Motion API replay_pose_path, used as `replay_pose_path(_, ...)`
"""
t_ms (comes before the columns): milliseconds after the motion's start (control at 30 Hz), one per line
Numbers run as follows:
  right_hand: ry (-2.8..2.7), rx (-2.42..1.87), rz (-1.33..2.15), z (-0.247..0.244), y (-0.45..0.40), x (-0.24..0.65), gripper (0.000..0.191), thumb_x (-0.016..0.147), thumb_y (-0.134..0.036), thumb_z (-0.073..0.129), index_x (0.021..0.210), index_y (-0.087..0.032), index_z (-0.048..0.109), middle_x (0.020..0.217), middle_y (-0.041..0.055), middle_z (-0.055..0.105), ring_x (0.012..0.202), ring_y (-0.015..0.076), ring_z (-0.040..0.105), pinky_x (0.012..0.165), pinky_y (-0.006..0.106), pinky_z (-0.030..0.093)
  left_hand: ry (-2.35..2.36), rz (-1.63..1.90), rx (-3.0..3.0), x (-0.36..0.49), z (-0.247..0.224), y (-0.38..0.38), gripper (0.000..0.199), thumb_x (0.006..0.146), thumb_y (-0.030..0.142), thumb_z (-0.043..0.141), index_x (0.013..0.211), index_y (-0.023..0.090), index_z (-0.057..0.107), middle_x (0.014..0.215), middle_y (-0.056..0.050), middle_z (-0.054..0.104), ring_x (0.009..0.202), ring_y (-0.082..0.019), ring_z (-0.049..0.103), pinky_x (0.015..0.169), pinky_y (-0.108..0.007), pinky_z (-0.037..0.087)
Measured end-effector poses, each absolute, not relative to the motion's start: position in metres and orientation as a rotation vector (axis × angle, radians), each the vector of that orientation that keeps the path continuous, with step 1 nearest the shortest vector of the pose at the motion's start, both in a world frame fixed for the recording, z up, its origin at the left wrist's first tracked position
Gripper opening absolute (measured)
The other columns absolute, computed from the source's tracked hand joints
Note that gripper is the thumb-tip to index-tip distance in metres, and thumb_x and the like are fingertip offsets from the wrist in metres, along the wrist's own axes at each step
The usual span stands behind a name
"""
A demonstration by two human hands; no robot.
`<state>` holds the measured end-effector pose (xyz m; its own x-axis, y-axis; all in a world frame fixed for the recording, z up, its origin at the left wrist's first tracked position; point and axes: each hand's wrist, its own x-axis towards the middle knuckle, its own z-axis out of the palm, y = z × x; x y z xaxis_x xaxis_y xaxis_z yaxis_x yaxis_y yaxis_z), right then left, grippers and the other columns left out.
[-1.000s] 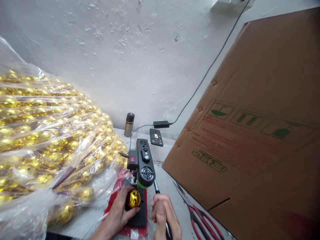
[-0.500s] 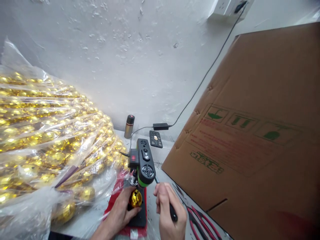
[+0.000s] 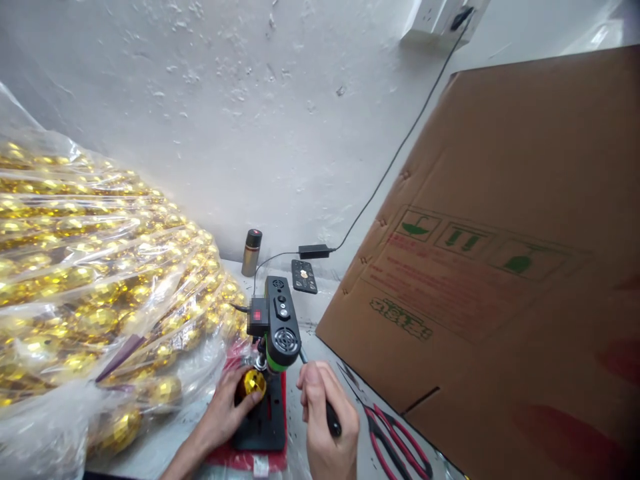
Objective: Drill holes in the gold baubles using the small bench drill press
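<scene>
My left hand (image 3: 226, 405) has its fingers and thumb curled around a shiny gold ball (image 3: 255, 383), at the left side of a small black bench drill press (image 3: 283, 327). Under the press lies its black slotted base (image 3: 260, 430), resting on a red plastic-wrapped pad (image 3: 220, 455). My right hand (image 3: 325, 413) is wrapped round the black-knobbed lever (image 3: 333, 421) on the right of the press. The ball sits left of the spot below the drill head; the drill tip itself is hidden.
A clear bag of gold balls (image 3: 100, 287) fills the left. Red-and-black scissors (image 3: 395, 440) lie beside a large cardboard box (image 3: 490, 267) on the right. Behind the press stand a spray can (image 3: 251, 253), a phone (image 3: 304, 276) and a power adapter (image 3: 315, 251), its cable running to a wall socket (image 3: 435, 23).
My left hand has shifted the gold ball leftward, off the middle of the base, baring its slots. My right hand stays on the lever. The whole view has moved slightly.
</scene>
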<state>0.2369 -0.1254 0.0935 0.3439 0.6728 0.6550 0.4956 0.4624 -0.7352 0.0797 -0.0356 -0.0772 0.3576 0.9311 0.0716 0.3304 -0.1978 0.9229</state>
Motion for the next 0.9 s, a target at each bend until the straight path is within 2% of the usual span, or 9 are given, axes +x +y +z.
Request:
replay_pose_path(133,-1.313,-1.121,0.059,0.100,-0.123,0.235,0.038,0.109,-0.024,0.045,0.072,-0.022,0.053,0.063,-0.0048,0.047,0.049,0.0082,0.044,0.045,0.018,0.038,1.114,0.828,1.696,0.073,-0.085,-0.027,0.063,0.087,0.058,0.070,0.139,0.022,0.068,0.141,-0.016,0.072,0.136,-0.038,0.063,0.121,-0.060,0.045)
replay_pose_path(333,-1.307,-1.081,0.030,0.102,-0.124,0.231,0.035,0.108,-0.018,0.045,0.073,-0.023,0.051,0.064,-0.0050,0.047,0.052,0.0085,0.047,0.050,0.016,0.042,1.131,0.783,1.767,0.074,-0.076,-0.029,0.063,0.088,0.059,0.068,0.139,0.022,0.069,0.139,-0.016,0.073,0.135,-0.039,0.064,0.121,-0.061,0.045)
replay_pose_path(500,-1.359,-1.089,0.088,0.090,-0.125,0.237,0.032,0.108,-0.016,0.045,0.077,-0.023,0.053,0.068,-0.0040,0.049,0.057,0.0096,0.048,0.054,0.018,0.043,1.154,0.772,1.879,0.081,-0.073,-0.043,0.060,0.087,0.057,0.072,0.136,0.022,0.071,0.135,-0.016,0.076,0.127,-0.041,0.067,0.114,-0.063,0.050)
replay_pose_path(600,-1.355,-1.101,0.145,0.084,-0.127,0.238,0.032,0.109,-0.018,0.045,0.078,-0.023,0.055,0.070,-0.0034,0.049,0.058,0.0103,0.048,0.055,0.020,0.042,1.210,0.801,1.938,0.087,-0.073,-0.049,0.054,0.087,0.053,0.071,0.132,0.022,0.072,0.133,-0.017,0.076,0.123,-0.041,0.068,0.111,-0.065,0.050)
replay_pose_path(767,-1.174,-1.145,0.235,0.079,-0.130,0.227,0.038,0.111,-0.031,0.046,0.076,-0.022,0.056,0.070,-0.0021,0.048,0.059,0.0120,0.042,0.055,0.025,0.037,1.262,0.832,1.976,0.095,-0.070,-0.049,0.051,0.084,0.045,0.072,0.130,0.022,0.071,0.130,-0.015,0.078,0.125,-0.041,0.068,0.115,-0.068,0.045)
replay_pose_path(900,-1.138,-1.160,0.266,0.079,-0.131,0.224,0.038,0.111,-0.035,0.046,0.078,-0.022,0.058,0.070,-0.0019,0.048,0.057,0.0120,0.040,0.053,0.026,0.033,1.203,0.888,1.995,0.103,-0.072,-0.053,0.049,0.082,0.041,0.074,0.127,0.023,0.072,0.124,-0.014,0.079,0.118,-0.040,0.070,0.110,-0.064,0.050)
